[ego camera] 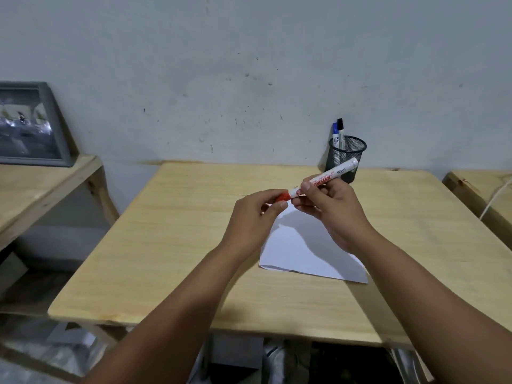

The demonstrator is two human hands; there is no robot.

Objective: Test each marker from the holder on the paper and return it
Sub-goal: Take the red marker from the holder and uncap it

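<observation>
Both hands are raised above the middle of the wooden table (171,245), sharing one red marker (327,178) between them; the right hand (335,212) is curled around the white barrel, thumb pressed on its printed label, the butt end slanting up toward the table's far right corner; the left hand (255,214) pinches the red cap (281,196) between thumb and fingertips, its other fingers folded in; the cap sits against the barrel, though whether it is fully seated I cannot tell; beneath the hands a white sheet of paper (307,253) lies flat on the table, nearer the front edge than the back and a little right of centre, its surface partly shadowed by the hands; no marks show on the part that can be seen; a black mesh holder (346,159) stands at the far edge toward the right corner, close to the wall, with a blue marker (335,134) and a black marker (341,131) upright inside it, caps upward; the marker in the hands crosses in front of the holder without touching it
</observation>
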